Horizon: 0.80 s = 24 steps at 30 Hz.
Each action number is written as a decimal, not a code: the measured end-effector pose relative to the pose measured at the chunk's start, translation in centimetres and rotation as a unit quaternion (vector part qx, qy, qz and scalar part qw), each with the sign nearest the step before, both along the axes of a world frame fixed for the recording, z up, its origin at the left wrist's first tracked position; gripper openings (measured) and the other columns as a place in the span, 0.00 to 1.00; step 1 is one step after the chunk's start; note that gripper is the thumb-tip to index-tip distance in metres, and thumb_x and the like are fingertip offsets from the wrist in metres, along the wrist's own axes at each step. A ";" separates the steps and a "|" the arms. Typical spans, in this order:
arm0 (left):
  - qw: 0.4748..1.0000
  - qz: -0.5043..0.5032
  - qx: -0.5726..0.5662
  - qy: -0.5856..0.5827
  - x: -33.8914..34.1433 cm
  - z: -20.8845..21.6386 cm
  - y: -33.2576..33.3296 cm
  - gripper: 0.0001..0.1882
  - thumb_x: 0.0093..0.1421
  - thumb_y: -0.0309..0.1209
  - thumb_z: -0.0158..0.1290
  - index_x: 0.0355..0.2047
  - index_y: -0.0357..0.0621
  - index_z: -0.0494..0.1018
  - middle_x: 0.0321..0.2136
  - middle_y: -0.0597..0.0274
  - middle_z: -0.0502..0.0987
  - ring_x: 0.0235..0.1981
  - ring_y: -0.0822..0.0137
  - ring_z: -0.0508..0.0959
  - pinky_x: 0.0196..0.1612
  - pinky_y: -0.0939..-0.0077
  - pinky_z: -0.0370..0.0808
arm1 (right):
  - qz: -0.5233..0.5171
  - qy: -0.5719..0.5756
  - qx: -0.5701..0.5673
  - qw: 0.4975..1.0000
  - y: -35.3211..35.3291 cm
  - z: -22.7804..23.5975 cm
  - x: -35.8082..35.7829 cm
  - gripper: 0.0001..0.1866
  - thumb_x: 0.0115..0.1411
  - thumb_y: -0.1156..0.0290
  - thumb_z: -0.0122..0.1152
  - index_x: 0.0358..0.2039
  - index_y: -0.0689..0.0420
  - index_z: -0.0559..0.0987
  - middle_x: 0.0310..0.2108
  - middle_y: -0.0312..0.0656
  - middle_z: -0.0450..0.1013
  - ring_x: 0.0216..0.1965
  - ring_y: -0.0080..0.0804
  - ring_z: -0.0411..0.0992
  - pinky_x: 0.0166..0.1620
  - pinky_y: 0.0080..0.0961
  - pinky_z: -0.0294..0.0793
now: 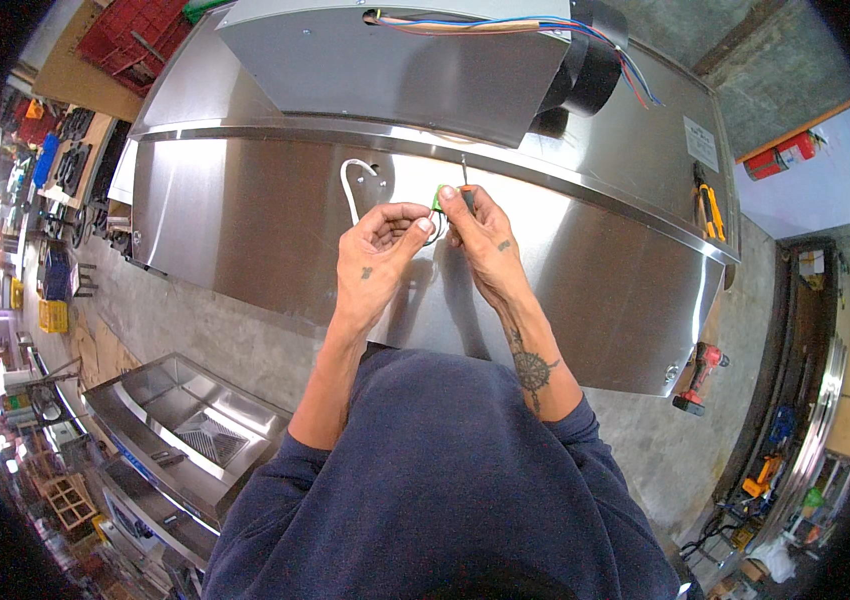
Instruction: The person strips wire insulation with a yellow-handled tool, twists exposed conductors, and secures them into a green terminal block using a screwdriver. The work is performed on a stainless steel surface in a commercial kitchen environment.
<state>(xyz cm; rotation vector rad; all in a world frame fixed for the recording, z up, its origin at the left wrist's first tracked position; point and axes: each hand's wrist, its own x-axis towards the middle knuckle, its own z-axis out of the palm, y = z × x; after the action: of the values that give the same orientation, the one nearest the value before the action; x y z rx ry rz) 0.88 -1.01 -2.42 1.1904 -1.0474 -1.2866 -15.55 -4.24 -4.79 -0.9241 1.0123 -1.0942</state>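
Observation:
My left hand (377, 250) is closed, its thumb and forefinger pinching a thin wire (432, 228) whose dark loop hangs between my hands. My right hand (487, 242) pinches a small green connector (439, 199) at the wire's end. The same hand also holds a small screwdriver (464, 172), its thin shaft pointing away from me and a bit of orange showing by the fingers. Beside my left hand a white cable (348, 186) curves up near a hole in the stainless steel panel (245, 210). My fingers partly hide the joint between wire and connector.
A grey metal box (385, 75) with a black round duct (590, 75) stands at the far side, with loose coloured wires (505, 22) on top. Orange-handled pliers (712, 210) lie at the right. A red cordless drill (702, 378) and a steel sink unit (185, 400) flank me.

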 end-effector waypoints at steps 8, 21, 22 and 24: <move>0.994 0.005 0.031 0.108 -0.5 -0.8 -0.1 0.16 0.68 0.23 0.65 0.54 0.35 0.77 0.43 0.59 0.84 0.44 0.70 0.84 0.53 0.74 0.82 | 0.017 0.061 -0.028 0.998 -0.4 -0.3 -0.2 0.27 0.72 0.44 0.67 0.46 0.59 0.79 0.31 0.28 0.69 0.31 0.16 0.63 0.35 0.17 0.62; 0.995 -0.077 0.038 0.051 -0.2 0.2 0.4 0.27 0.67 0.21 0.64 0.66 0.39 0.73 0.40 0.64 0.83 0.43 0.73 0.82 0.51 0.74 0.80 | 0.106 0.091 -0.023 0.990 0.1 0.6 -2.0 0.24 0.74 0.48 0.66 0.45 0.60 0.79 0.31 0.30 0.68 0.35 0.19 0.61 0.38 0.23 0.64; 0.995 -0.081 0.044 0.042 -0.1 0.1 0.4 0.27 0.68 0.22 0.63 0.67 0.40 0.73 0.40 0.64 0.83 0.43 0.73 0.82 0.52 0.74 0.80 | 0.108 0.098 -0.021 0.989 0.1 0.3 -2.1 0.23 0.74 0.49 0.65 0.46 0.60 0.79 0.31 0.31 0.69 0.35 0.19 0.62 0.39 0.24 0.64; 0.995 -0.076 0.046 0.034 0.0 -0.4 0.3 0.27 0.68 0.23 0.64 0.67 0.40 0.73 0.40 0.63 0.83 0.43 0.74 0.82 0.52 0.75 0.80 | 0.081 0.088 -0.013 0.993 0.3 0.1 -2.1 0.22 0.76 0.51 0.63 0.46 0.61 0.78 0.32 0.33 0.70 0.35 0.21 0.64 0.40 0.25 0.66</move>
<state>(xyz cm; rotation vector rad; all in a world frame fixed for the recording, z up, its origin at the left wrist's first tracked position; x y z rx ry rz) 0.86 -0.75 -2.80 1.1447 -1.0545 -1.4972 -17.65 -3.98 -4.65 -1.1188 1.0489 -0.9040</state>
